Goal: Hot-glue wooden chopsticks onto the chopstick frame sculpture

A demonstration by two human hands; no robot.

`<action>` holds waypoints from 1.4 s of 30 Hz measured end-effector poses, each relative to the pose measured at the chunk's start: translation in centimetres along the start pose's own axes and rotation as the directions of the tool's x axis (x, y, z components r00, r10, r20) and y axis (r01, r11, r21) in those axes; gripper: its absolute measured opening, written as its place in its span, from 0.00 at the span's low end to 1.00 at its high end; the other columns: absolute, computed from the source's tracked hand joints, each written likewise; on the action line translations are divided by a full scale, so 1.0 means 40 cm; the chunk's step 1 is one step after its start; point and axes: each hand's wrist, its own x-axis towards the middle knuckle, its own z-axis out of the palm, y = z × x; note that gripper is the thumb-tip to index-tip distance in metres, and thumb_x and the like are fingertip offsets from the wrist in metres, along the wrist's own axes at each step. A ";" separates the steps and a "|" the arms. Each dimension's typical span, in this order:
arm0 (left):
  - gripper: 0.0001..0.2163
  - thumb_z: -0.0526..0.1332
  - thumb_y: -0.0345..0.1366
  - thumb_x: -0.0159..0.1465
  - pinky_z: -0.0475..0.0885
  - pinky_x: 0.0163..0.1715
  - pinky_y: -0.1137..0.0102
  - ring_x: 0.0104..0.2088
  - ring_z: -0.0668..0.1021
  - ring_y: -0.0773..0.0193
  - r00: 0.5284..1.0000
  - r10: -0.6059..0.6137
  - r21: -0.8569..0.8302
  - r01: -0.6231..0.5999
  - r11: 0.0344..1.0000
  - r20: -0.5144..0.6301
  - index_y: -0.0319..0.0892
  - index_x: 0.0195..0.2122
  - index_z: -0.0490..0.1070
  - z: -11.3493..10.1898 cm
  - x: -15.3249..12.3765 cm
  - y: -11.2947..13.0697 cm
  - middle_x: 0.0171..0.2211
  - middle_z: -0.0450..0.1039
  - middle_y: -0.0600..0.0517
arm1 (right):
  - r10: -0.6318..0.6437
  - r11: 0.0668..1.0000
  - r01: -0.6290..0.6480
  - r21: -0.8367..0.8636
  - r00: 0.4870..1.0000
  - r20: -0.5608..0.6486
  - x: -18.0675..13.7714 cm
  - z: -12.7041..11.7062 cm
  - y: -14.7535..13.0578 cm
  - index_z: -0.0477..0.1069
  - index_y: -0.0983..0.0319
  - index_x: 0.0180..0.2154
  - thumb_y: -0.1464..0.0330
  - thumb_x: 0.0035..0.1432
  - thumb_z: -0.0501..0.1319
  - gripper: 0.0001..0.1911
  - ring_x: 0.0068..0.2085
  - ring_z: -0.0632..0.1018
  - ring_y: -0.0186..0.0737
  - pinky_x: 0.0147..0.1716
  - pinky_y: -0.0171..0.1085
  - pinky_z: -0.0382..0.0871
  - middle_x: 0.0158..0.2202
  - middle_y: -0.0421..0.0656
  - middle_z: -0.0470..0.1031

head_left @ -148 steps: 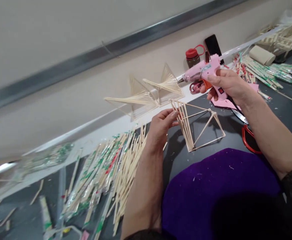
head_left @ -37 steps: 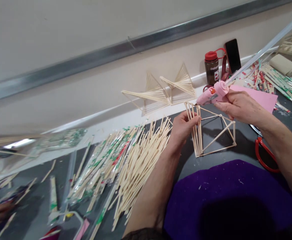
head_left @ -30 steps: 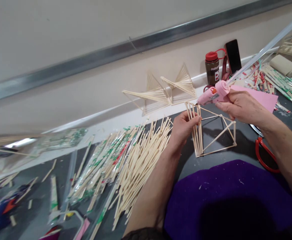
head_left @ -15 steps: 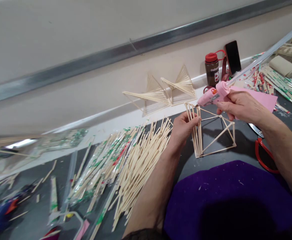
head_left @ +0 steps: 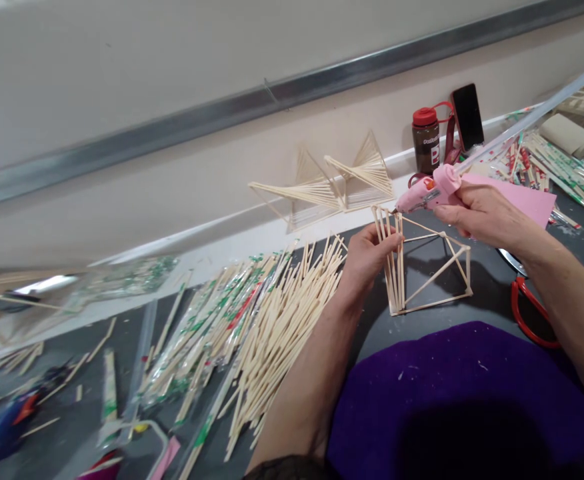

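Observation:
A small frame of wooden sticks (head_left: 437, 267) stands on the dark table (head_left: 477, 280) in front of me. My left hand (head_left: 367, 257) pinches the fan of sticks at the frame's left side. In my right hand (head_left: 477, 212) is a pink glue gun (head_left: 425, 191), gripped firmly. Its nozzle touches the top of the stick fan. A long clear glue stick (head_left: 537, 113) runs out of the gun's back toward the upper right.
A heap of loose and wrapped wooden sticks (head_left: 252, 320) lies to the left. Two finished stick shapes (head_left: 332, 183) lean on the wall. A red-capped bottle (head_left: 426, 139), a phone (head_left: 467, 115), pink paper (head_left: 517, 193) and red-handled scissors (head_left: 527, 313) lie to the right.
The glue gun came down from above the table to the top of the stick fan, and it stays there over the last second. My left hand keeps its hold.

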 end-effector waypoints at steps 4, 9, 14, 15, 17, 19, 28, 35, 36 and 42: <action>0.08 0.69 0.38 0.49 0.68 0.30 0.69 0.25 0.74 0.66 1.000 -0.003 -0.015 0.003 1.000 -0.003 0.41 0.27 0.74 0.001 0.000 0.000 0.23 0.74 0.54 | 0.017 1.000 -0.017 0.012 1.000 -0.009 0.001 0.006 0.005 0.70 0.62 0.29 0.61 0.62 0.58 0.12 0.30 0.68 0.36 0.30 0.37 0.58 0.24 0.40 0.67; 0.09 0.70 0.38 0.49 0.67 0.29 0.70 0.25 0.74 0.66 1.000 -0.006 -0.025 0.005 1.000 -0.002 0.40 0.27 0.74 0.001 -0.002 0.001 0.23 0.74 0.54 | 0.030 0.999 -0.029 0.025 0.999 -0.023 -0.001 0.009 0.008 0.70 0.62 0.29 0.60 0.61 0.59 0.13 0.30 0.68 0.36 0.29 0.36 0.57 0.23 0.40 0.66; 0.09 0.70 0.38 0.48 0.67 0.29 0.70 0.25 0.74 0.66 1.000 0.001 -0.027 -0.001 1.000 -0.005 0.40 0.27 0.75 0.000 -0.001 -0.001 0.23 0.74 0.54 | 0.020 1.000 -0.020 0.018 1.000 -0.021 -0.003 0.006 -0.004 0.69 0.60 0.28 0.62 0.61 0.60 0.11 0.30 0.68 0.37 0.29 0.37 0.57 0.23 0.40 0.66; 0.09 0.70 0.39 0.48 0.67 0.29 0.70 0.25 0.74 0.66 1.000 -0.002 -0.029 0.002 1.000 -0.007 0.40 0.27 0.75 0.000 -0.001 -0.001 0.23 0.74 0.54 | 0.015 1.000 -0.015 0.008 1.000 -0.023 -0.002 0.005 -0.007 0.69 0.60 0.28 0.63 0.60 0.60 0.11 0.30 0.68 0.38 0.29 0.37 0.57 0.23 0.40 0.66; 0.10 0.70 0.39 0.48 0.67 0.29 0.70 0.25 0.74 0.66 1.000 -0.009 -0.032 0.009 0.999 -0.009 0.40 0.27 0.74 0.001 -0.001 0.000 0.23 0.74 0.54 | 0.002 1.000 -0.003 -0.015 1.000 -0.026 -0.001 0.003 -0.012 0.69 0.60 0.27 0.64 0.60 0.60 0.10 0.30 0.68 0.38 0.30 0.37 0.58 0.24 0.41 0.66; 0.10 0.70 0.39 0.47 0.67 0.29 0.70 0.24 0.74 0.66 1.000 -0.013 -0.035 0.013 0.999 -0.011 0.40 0.27 0.74 0.002 -0.001 0.001 0.22 0.73 0.54 | -0.004 1.000 0.003 -0.029 1.000 -0.028 0.000 0.002 -0.016 0.69 0.60 0.28 0.66 0.59 0.60 0.08 0.31 0.69 0.38 0.31 0.37 0.58 0.25 0.41 0.67; 0.10 0.69 0.39 0.47 0.67 0.28 0.70 0.25 0.75 0.66 1.000 -0.015 -0.017 0.015 1.000 -0.022 0.40 0.27 0.74 0.002 -0.003 0.007 0.23 0.75 0.53 | 0.055 0.996 -0.051 0.076 0.997 -0.062 -0.005 -0.005 0.002 0.68 0.61 0.26 0.62 0.59 0.62 0.13 0.26 0.67 0.35 0.26 0.36 0.57 0.20 0.38 0.65; 0.11 0.69 0.40 0.47 0.69 0.29 0.69 0.25 0.75 0.65 0.999 -0.024 0.003 0.025 1.000 -0.036 0.40 0.27 0.75 0.001 -0.003 0.008 0.24 0.76 0.52 | 0.162 0.967 -0.122 0.224 0.972 -0.170 -0.008 -0.020 0.012 0.67 0.60 0.25 0.58 0.57 0.66 0.17 0.20 0.67 0.31 0.21 0.34 0.56 0.18 0.38 0.67; 0.11 0.70 0.41 0.46 0.70 0.29 0.69 0.25 0.76 0.65 0.999 -0.024 -0.002 0.024 1.000 -0.030 0.40 0.27 0.74 0.000 -0.003 0.008 0.24 0.76 0.52 | 0.179 0.958 -0.126 0.258 0.964 -0.195 -0.010 -0.021 0.009 0.68 0.60 0.26 0.58 0.57 0.67 0.16 0.20 0.67 0.31 0.21 0.34 0.56 0.18 0.38 0.68; 0.18 0.72 0.49 0.44 0.69 0.25 0.71 0.25 0.77 0.64 0.998 -0.058 0.066 0.059 0.996 -0.015 0.40 0.28 0.75 -0.019 0.005 0.014 0.25 0.77 0.50 | 0.282 0.803 -0.083 0.590 0.925 -0.253 -0.032 -0.067 0.018 0.70 0.60 0.31 0.59 0.61 0.64 0.12 0.22 0.72 0.32 0.21 0.32 0.66 0.23 0.39 0.73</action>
